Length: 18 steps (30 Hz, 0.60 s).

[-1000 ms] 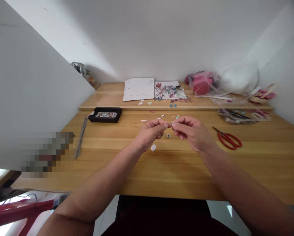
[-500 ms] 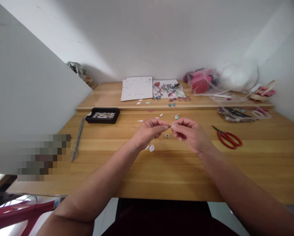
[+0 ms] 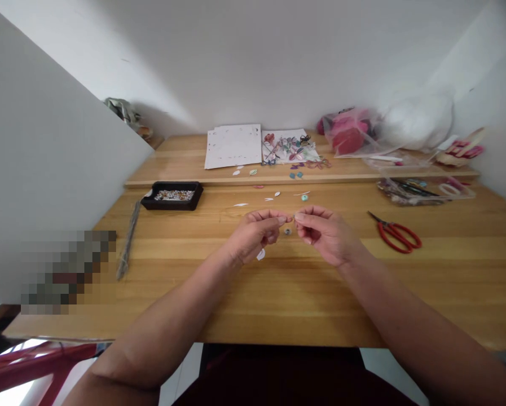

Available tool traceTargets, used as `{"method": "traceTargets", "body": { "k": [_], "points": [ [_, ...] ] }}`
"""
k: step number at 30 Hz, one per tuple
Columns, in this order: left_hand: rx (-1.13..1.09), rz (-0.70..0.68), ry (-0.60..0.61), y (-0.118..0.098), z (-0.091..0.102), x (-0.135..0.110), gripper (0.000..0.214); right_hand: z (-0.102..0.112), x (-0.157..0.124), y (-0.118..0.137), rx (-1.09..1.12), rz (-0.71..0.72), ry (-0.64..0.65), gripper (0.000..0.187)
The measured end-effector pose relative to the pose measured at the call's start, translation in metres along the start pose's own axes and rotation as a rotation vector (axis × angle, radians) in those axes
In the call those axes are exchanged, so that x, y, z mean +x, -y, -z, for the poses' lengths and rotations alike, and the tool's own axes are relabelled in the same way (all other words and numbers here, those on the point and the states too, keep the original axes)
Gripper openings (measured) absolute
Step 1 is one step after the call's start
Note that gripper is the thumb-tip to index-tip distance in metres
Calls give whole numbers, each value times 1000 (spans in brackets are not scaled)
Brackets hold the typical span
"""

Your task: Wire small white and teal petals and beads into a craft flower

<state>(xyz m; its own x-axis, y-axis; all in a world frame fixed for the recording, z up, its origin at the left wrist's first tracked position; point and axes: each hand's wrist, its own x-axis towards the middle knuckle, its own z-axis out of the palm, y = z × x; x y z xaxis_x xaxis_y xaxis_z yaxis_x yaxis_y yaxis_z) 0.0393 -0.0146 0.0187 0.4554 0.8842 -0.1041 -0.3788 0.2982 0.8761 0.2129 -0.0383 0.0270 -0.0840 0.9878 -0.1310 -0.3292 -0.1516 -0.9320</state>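
My left hand [image 3: 256, 234] and my right hand [image 3: 325, 233] meet above the middle of the wooden table [image 3: 278, 282], fingertips pinched together on something tiny that I cannot make out. A small bead-like piece [image 3: 287, 231] lies on the table just below the fingertips. A white petal-shaped scrap [image 3: 260, 255] lies under my left hand. More small petal pieces [image 3: 273, 197] and a teal bead [image 3: 304, 197] are scattered just beyond the hands.
A black tray of beads [image 3: 173, 195] sits at the left, a bundle of thin wires [image 3: 128, 239] beside it. Red scissors [image 3: 394, 233] lie at the right. On the raised shelf are white sheets [image 3: 233, 146], a flower sheet [image 3: 289, 149], plastic bags [image 3: 354, 132] and a clear packet [image 3: 422, 189].
Both hands stay pinched together in nearly the same spot. The view has tilted slightly, shifting everything a little in the picture.
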Motion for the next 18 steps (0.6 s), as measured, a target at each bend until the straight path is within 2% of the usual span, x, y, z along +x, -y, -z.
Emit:
{"method": "traceTargets", "body": {
  "k": [10, 18],
  "points": [
    [-75, -80, -25, 14, -3, -3, 19, -7, 0, 1, 153, -102, -50, 28],
    [117, -172, -110, 19, -8, -4, 26, -7, 0, -5, 142, -75, -74, 26]
  ]
}}
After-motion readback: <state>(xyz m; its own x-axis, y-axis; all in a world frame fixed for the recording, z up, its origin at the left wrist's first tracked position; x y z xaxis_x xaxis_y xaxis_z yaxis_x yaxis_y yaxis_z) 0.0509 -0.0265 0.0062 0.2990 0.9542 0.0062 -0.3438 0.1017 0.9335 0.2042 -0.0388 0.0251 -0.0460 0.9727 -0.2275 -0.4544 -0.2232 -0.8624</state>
